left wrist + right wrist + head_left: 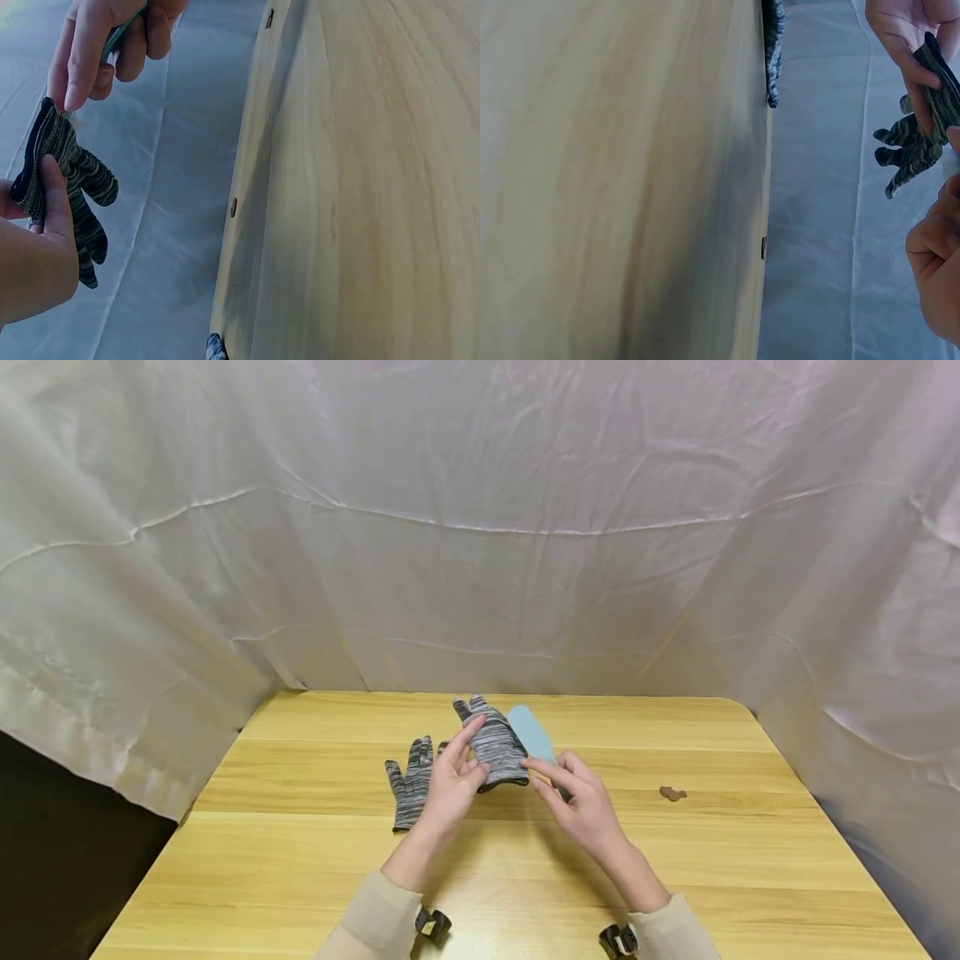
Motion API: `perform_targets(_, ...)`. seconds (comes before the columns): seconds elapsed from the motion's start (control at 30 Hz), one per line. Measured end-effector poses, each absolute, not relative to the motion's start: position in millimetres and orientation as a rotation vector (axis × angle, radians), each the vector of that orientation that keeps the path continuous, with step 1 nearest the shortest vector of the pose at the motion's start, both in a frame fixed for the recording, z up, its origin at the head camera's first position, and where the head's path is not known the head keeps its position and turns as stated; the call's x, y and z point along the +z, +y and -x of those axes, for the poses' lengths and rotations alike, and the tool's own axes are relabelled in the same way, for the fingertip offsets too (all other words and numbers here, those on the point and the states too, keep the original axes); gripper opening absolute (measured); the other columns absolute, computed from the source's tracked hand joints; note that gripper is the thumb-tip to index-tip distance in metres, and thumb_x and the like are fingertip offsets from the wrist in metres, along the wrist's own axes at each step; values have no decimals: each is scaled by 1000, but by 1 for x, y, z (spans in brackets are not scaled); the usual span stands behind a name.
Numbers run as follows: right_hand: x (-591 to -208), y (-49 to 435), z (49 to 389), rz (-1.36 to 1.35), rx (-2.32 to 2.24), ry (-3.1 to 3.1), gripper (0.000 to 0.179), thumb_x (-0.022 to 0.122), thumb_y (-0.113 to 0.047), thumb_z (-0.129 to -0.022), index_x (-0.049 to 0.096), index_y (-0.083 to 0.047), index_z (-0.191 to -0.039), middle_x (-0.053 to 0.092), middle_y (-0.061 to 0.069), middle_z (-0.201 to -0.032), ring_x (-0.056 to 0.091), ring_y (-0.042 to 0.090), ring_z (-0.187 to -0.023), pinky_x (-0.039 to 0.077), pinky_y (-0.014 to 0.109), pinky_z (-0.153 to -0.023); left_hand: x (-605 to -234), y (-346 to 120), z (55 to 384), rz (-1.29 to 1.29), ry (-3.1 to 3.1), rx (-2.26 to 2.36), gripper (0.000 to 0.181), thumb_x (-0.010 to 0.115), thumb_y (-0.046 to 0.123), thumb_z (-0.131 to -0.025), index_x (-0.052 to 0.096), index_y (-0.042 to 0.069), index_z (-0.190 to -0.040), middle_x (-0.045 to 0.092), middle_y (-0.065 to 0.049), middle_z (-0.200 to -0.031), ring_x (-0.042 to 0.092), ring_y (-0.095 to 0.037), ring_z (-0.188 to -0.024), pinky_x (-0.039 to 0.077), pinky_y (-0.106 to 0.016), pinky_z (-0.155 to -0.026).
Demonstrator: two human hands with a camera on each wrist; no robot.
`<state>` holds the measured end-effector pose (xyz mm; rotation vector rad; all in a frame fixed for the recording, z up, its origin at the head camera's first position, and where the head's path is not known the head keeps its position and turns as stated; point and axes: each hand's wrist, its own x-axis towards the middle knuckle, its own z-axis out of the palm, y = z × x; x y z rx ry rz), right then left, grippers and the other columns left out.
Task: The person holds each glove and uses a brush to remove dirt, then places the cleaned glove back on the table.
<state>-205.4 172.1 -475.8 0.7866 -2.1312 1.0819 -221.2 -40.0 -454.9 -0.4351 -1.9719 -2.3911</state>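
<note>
A grey-and-black knit glove [498, 745] is held up above the table, its dark-edged cuff toward me. My left hand [454, 783] grips it from the left, thumb near the cuff and fingers along its side. At its right, my right hand [583, 802] holds a light-blue flat tool with a rounded end [530, 732]; its kind cannot be told. The right index finger reaches the cuff's corner. In the left wrist view the glove [67, 169] hangs between both hands, and curled right fingers hide most of the tool. The right wrist view also shows the glove [922, 124].
A second matching glove [411, 789] lies on the wooden table [300, 877] left of my left hand, partly covered by it. Toward the right lies a small brown piece [672, 793]. A pale curtain [480, 593] hangs behind the table's far edge.
</note>
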Motion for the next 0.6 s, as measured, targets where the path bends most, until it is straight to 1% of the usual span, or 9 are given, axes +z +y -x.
perform_targets(0.07,-477,172,205,-783,1086,-2138,36,79,4,-86,79,-12,-118,51,-2,-84,39,12,-59,32,16,-51,-455,-39,221,443,-1972,-2395,75,54,-16,-90,42,11,-159,19,-8,-173,30,-40,-152,52,-13,-88)
perform_targets(0.1,-477,172,205,-779,1088,-2143,35,79,4,-85,80,-12,-117,51,-2,-85,39,13,-59,32,16,-51,-455,-39,221,451,-1976,-2395,75,55,-15,-90,42,10,-159,19,-9,-173,19,-39,-156,51,-13,-92)
perform_targets(0.17,-477,172,205,-777,1087,-2145,34,79,5,-85,80,-12,-115,52,-1,-85,39,12,-60,32,16,-51,-456,-39,221,452,-1993,-2390,75,55,-14,-90,42,10,-159,20,-10,-172,33,-34,-151,52,-12,-80)
perform_targets(0.27,-477,173,205,-770,1088,-2137,33,78,7,-84,80,-11,-112,53,0,-85,38,8,-62,33,15,-51,-456,-39,221,455,-2028,-2383,74,57,-12,-91,41,11,-159,20,-12,-172,63,-16,-107,48,-11,-62)
perform_targets(0.33,-477,174,204,-759,1094,-2131,31,78,7,-85,80,-10,-111,53,0,-86,38,5,-64,34,14,-52,-456,-39,221,458,-2061,-2378,74,58,-10,-92,40,12,-160,20,-12,-172,59,-9,-86,39,-14,-51)
perform_targets(0.4,-476,174,204,-746,1110,-2124,30,77,7,-86,80,-9,-111,53,0,-86,38,5,-64,34,15,-53,-456,-39,220,479,-2094,-2374,72,59,-7,-93,39,12,-160,20,-12,-172,58,-12,-75,47,-16,-57)
perform_targets(0.43,-475,175,204,-737,1117,-2123,29,76,7,-86,79,-8,-111,53,0,-87,39,6,-64,34,15,-53,-456,-38,221,486,-2112,-2371,72,60,-6,-94,39,12,-161,21,-11,-172,59,-12,-76,47,-16,-59)
perform_targets(0.53,-472,175,203,-698,1143,-2113,28,74,7,-88,79,-8,-111,53,0,-88,40,7,-64,35,16,-54,-457,-38,222,504,-2177,-2356,69,63,2,-97,39,13,-161,21,-11,-172,64,-34,-122,58,-27,-86)
perform_targets(0.6,-471,175,203,-676,1154,-2089,27,74,8,-88,78,-8,-110,53,1,-87,40,6,-64,36,16,-54,-457,-38,222,502,-2205,-2370,68,64,7,-99,38,14,-161,29,-15,-169,67,-32,-113,56,-29,-90)
